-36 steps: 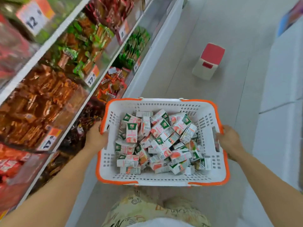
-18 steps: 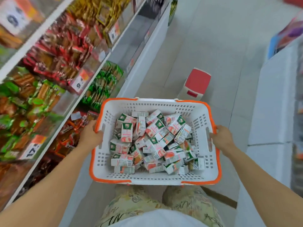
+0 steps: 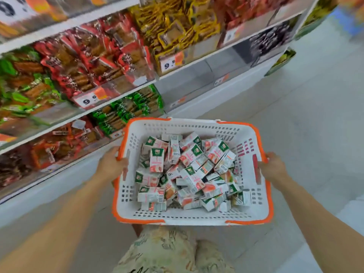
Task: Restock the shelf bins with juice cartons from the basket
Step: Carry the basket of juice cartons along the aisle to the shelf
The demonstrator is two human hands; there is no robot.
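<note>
White basket [image 3: 246,211], orange rim, held level above floor. Small juice cartons [image 3: 189,172] heaped loose inside, lying at all angles. Shelf bins [image 3: 197,62] beyond it

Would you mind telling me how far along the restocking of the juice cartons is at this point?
Nothing looks restocked yet. The juice cartons lie heaped in the basket, and none can be made out on the shelves. In hand: the left hand and right hand each grip a side rim, holding the basket in front of the shelves. Left to do: all of it, perhaps starting at the bare-looking shelf bin.

Shelves [image 3: 137,89] stocked with snack packets [image 3: 92,56].
</note>
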